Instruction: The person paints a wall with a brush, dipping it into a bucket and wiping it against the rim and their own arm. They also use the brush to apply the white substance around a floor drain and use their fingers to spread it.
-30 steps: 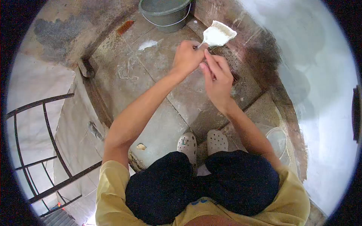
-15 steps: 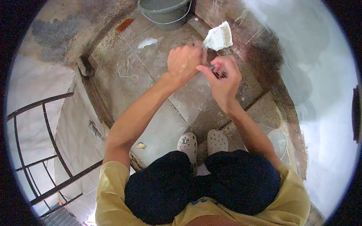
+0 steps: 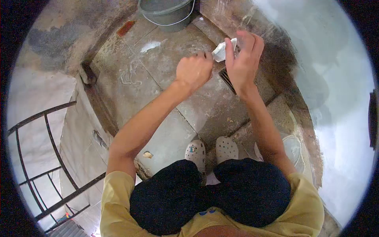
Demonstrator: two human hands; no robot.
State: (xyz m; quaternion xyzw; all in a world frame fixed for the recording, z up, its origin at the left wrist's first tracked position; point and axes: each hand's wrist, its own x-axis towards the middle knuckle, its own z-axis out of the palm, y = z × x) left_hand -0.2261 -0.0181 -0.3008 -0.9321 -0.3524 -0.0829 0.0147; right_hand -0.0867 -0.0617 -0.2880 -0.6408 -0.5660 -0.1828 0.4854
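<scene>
My left hand (image 3: 194, 71) is closed in a fist round the handle end of a flat brush (image 3: 219, 53) whose wide head is coated in white. The handle itself is hidden in the fist. My right hand (image 3: 245, 59) is at the head of the brush, its thumb lying across the white surface and its fingers curling round the far side. Part of the head is covered by that hand. Below the brush, a dark slotted drain grate (image 3: 226, 81) is set in the floor, partly behind my right hand.
A grey bucket (image 3: 167, 19) with a wire handle stands at the far side. Near it lie an orange-red block (image 3: 125, 28) and a white smear (image 3: 151, 46) on the tiles. A dark metal frame (image 3: 51, 142) rises at left; a whitish wall (image 3: 339, 98) borders the right.
My right hand has moved up from below the brush onto its white head, uncovering the drain grate. The brush head has turned and shows less of its face. The view has shifted slightly.
</scene>
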